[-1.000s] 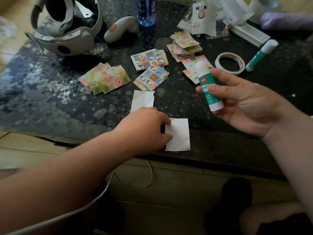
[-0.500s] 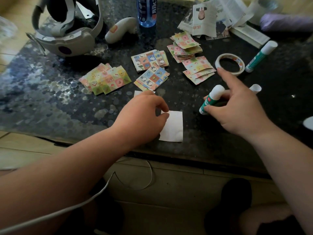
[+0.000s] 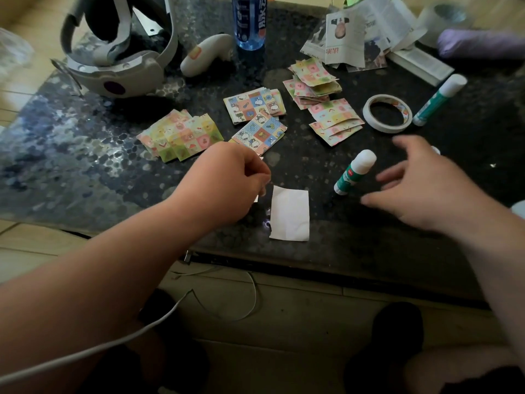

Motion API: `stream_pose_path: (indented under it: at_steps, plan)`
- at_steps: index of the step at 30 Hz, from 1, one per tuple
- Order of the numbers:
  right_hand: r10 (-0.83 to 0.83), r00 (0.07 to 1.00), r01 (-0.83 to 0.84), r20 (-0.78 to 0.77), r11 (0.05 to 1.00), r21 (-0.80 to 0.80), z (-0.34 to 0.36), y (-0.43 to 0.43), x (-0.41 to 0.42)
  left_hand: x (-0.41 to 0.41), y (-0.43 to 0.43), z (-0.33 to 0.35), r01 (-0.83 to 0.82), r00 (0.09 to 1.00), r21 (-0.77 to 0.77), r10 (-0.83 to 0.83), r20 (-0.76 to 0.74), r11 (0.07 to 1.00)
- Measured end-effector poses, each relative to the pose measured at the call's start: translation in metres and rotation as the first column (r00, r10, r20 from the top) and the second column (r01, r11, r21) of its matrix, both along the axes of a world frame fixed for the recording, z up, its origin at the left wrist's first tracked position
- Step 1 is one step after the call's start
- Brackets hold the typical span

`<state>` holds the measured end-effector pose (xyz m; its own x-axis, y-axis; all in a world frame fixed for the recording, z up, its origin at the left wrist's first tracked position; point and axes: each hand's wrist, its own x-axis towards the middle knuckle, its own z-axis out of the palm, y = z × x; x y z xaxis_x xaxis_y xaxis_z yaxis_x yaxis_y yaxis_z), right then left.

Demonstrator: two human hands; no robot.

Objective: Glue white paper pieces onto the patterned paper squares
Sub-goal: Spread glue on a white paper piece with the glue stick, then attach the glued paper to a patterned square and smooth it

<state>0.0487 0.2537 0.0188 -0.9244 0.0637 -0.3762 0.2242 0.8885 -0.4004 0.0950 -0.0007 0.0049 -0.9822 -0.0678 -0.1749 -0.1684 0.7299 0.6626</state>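
A white paper piece (image 3: 289,213) lies flat near the table's front edge. My left hand (image 3: 227,183) is just left of it, fingers curled, pinching a second white paper piece (image 3: 257,198) that is mostly hidden under the hand. A green and white glue stick (image 3: 355,172) lies on the table, apart from my right hand (image 3: 420,183), which hovers to its right with fingers spread, blurred. Stacks of patterned paper squares (image 3: 181,136) (image 3: 260,133) (image 3: 335,120) lie beyond the hands.
A tape roll (image 3: 387,113) and a second glue stick (image 3: 439,99) sit at the right. A VR headset (image 3: 113,52), a controller (image 3: 207,54), a blue bottle (image 3: 250,21) and magazine scraps (image 3: 363,32) line the back. A small white cap (image 3: 436,150) peeks from behind my right hand.
My right hand lowered the glue stick onto the table, let it go and drew away. My left hand left the front white piece and moved to the other one.
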Motion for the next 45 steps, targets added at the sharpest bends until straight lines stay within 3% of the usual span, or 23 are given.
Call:
stream_pose_path:
  at_steps: [2,3,6,9,15,19,24,31,34,36,41,45]
  plan:
    - [0.036,0.978,-0.063,0.207,0.990,0.123,0.011,0.008,0.000,0.000,-0.004,0.000,0.040,0.992,-0.023,-0.037,0.120,0.999]
    - [0.064,0.944,-0.100,0.323,0.990,0.095,0.012,0.009,0.003,0.001,-0.005,-0.001,0.054,0.983,-0.033,-0.047,0.178,0.998]
    - [0.138,0.846,-0.051,0.515,0.982,-0.179,-0.003,-0.004,0.020,0.008,-0.002,-0.002,0.026,0.949,0.034,-0.036,0.313,0.999]
    - [0.103,0.859,0.113,0.501,0.917,-0.383,-0.021,-0.029,0.033,0.017,0.004,-0.003,-0.091,0.930,0.199,0.012,0.368,0.976]
    - [-0.102,0.896,0.337,0.433,0.792,-0.509,-0.035,-0.051,0.032,0.023,0.009,-0.012,-0.236,0.901,0.374,0.059,0.429,0.897]
    - [-0.144,0.924,0.320,0.355,0.799,-0.509,-0.039,-0.061,0.038,0.025,0.012,-0.018,-0.329,0.890,0.463,0.106,0.444,0.823]
    - [-0.139,0.941,0.306,0.308,0.739,-0.600,-0.028,-0.065,0.043,0.027,0.015,-0.017,-0.400,0.895,0.560,0.178,0.409,0.726]
    - [0.001,0.953,0.214,0.302,0.703,-0.678,-0.010,-0.077,0.040,0.023,0.008,-0.007,-0.458,0.883,0.643,0.233,0.407,0.614]
    - [0.044,0.954,0.192,0.297,0.671,-0.716,-0.003,-0.089,0.037,0.018,-0.004,0.006,-0.495,0.868,0.694,0.335,0.368,0.522]
    - [0.024,0.936,0.250,0.351,0.656,-0.712,-0.004,-0.096,0.032,0.015,-0.024,0.009,-0.520,0.842,0.751,0.393,0.369,0.408]
    - [-0.022,0.949,0.185,0.313,0.846,-0.500,-0.022,-0.117,0.028,0.022,-0.072,0.020,-0.459,0.827,0.879,0.424,0.369,0.129]
    - [-0.025,0.978,0.105,0.207,0.916,-0.388,-0.030,-0.136,0.027,0.035,-0.083,0.024,-0.409,0.835,0.911,0.378,0.399,-0.057]
